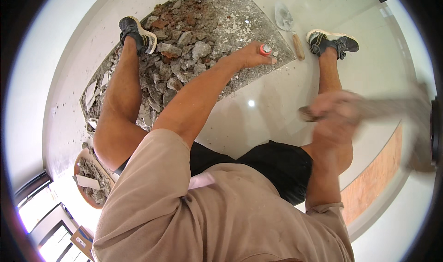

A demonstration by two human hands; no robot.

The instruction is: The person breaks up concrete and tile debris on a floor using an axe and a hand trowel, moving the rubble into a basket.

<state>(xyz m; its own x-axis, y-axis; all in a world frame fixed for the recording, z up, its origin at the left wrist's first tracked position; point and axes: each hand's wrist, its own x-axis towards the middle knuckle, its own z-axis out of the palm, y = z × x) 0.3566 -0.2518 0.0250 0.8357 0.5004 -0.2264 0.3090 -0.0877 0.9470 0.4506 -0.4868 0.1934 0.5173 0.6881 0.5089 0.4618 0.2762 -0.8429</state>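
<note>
My left hand is closed around the red grip of a chisel; its metal end points up toward me, and its tip is hidden below. It stands over the bare, broken patch of floor, near that patch's right corner. My right hand is wrapped round the handle of a hammer, raised off to the right. Motion smears both the hand and the hammer, whose head is near the right rim of the view.
Rubble of grey and reddish chunks covers much of the broken patch. A trowel lies on the pale tiles beside it. One shoe is against the rubble, the other on tile. At left sits a basin of debris.
</note>
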